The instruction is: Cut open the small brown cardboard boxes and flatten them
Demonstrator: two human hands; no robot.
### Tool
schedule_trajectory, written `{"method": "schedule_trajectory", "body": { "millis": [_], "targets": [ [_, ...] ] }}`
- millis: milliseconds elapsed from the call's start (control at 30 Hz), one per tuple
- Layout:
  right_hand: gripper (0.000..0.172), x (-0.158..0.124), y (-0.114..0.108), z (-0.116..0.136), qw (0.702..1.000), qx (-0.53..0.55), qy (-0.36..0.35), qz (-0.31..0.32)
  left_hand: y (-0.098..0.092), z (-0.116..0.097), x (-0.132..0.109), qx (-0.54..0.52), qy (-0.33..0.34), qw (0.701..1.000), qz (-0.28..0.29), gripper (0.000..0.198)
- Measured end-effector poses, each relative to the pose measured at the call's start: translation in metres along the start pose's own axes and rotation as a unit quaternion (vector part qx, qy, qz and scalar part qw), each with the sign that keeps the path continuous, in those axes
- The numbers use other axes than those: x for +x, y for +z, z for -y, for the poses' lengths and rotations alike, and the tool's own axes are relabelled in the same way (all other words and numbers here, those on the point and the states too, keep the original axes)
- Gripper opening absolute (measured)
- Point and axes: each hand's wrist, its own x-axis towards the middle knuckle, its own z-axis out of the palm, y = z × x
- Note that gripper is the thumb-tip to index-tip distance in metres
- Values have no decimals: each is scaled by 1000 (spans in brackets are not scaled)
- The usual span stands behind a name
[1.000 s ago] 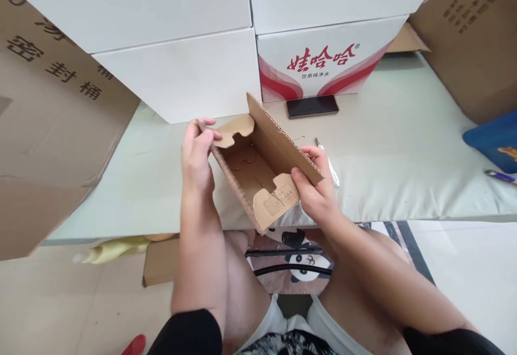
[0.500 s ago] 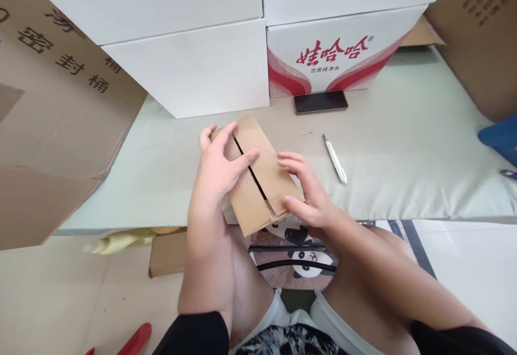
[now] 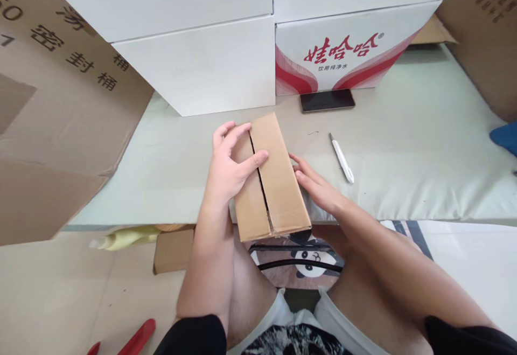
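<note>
small brown cardboard box [image 3: 271, 180] | flaps closed, centre seam up | at mat's near edge

A pale green padded desk [image 3: 404, 145] carries stacked white cartons [image 3: 194, 64] along its far edge, with a large brown carton [image 3: 60, 129] at the left. The floor [image 3: 60, 301] below is pale, softly lit.

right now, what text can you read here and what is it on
"娃哈哈", with small "饮用纯净水" below: white and red box
"50 汤", "密封桶": left brown carton
Print on the right brown carton: too blurred to read
Small cardboard box: no print shows
</note>
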Motion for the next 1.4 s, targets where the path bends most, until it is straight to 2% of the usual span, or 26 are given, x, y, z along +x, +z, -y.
{"method": "schedule_trajectory", "body": {
  "millis": [100, 167, 267, 333, 367, 467, 533, 567, 633, 700, 733, 767, 833, 900, 933, 1000, 1067, 1133, 1200, 1300, 1400],
  "targets": [
    [86, 3, -12, 4, 979, 188, 37, -76, 9, 1, -3, -63, -6, 997, -44, 76],
    [74, 4, -21, 11, 953, 278, 3, -118, 14, 0, -6, -156, -39, 986, -49, 71],
    [52, -1, -31, 26, 936, 312, -104, -122, 19, -2, -11, -334, -142, 931, 36, 72],
    [41, -6, -36, 38, 945, 250, -177, -114, 22, -1, -13, -398, -213, 887, 95, 71],
    [33, -10, -38, 43, 952, 196, -205, -113, 24, 1, -13, -404, -242, 875, 112, 70],
    [10, -16, -43, 57, 959, 5, -255, -125, 33, 9, -9, -353, -304, 871, 156, 64],
    [15, -17, -44, 63, 948, -95, -277, -126, 39, 14, -6, -286, -306, 887, 195, 62],
    [17, -17, -43, 65, 939, -137, -286, -130, 42, 16, -5, -246, -294, 904, 190, 62],
    [15, -17, -38, 68, 923, -219, -270, -167, 43, 16, -4, -164, -238, 950, 117, 64],
    [18, -18, -31, 70, 910, -286, -213, -210, 39, 9, -6, -109, -137, 984, 13, 64],
    [23, -19, -27, 71, 909, -303, -189, -215, 35, 5, -7, -99, -75, 992, -18, 62],
    [27, -19, -23, 71, 913, -305, -180, -200, 31, -1, -9, -99, -14, 995, -26, 57],
    [27, -18, -19, 69, 931, -265, -217, -128, 21, -10, -11, -88, 81, 993, 7, 50],
    [24, -13, -22, 60, 940, -204, -260, -84, 13, -15, -11, -49, 104, 991, 63, 46],
    [24, -10, -26, 53, 943, -187, -257, -100, 10, -15, -11, -30, 97, 991, 86, 47],
    [24, -1, -38, 35, 941, -209, -173, -199, 7, -11, -9, -10, 77, 990, 115, 49],
    [27, 7, -54, 13, 916, -281, -15, -286, 6, -6, -8, -8, 68, 990, 127, 50],
    [39, 14, -69, -6, 890, -348, 126, -268, 5, -2, -8, -5, 74, 988, 139, 50],
    [46, 17, -78, -18, 880, -382, 186, -211, 5, -2, -11, 0, 94, 984, 151, 52],
    [50, 18, -81, -19, 897, -352, 182, -196, 6, -10, -17, 1, 137, 975, 174, 57],
    [52, 19, -79, -5, 949, -161, 118, -245, 11, -23, -26, 2, 167, 966, 199, 54]
  ]
}}
